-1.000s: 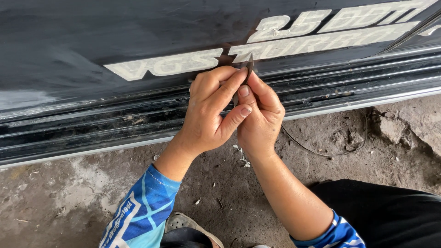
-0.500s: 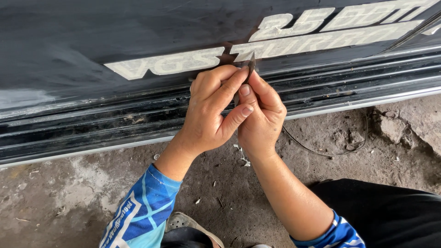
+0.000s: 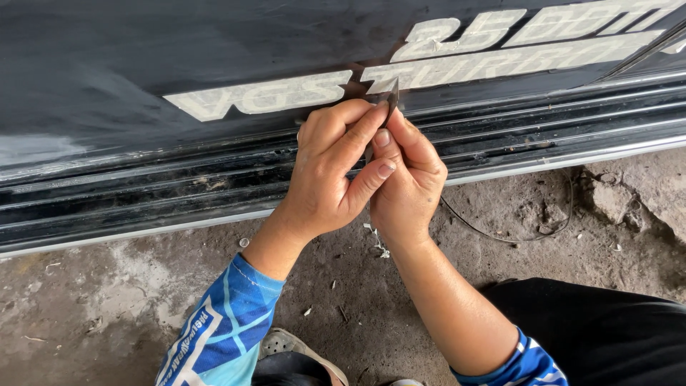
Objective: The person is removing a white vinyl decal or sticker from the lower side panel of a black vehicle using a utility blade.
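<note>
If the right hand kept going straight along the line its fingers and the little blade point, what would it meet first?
Most likely the pale decal lettering on the dark vehicle panel. The right hand pinches a thin blade whose tip already sits at the lettering's lower edge; contact itself is hard to judge.

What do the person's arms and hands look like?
Both hands, left hand and right hand, are bare, without gloves. The short sleeves are blue and light blue with white stripes and markings: left sleeve, right sleeve. The forearms are uncovered.
</note>
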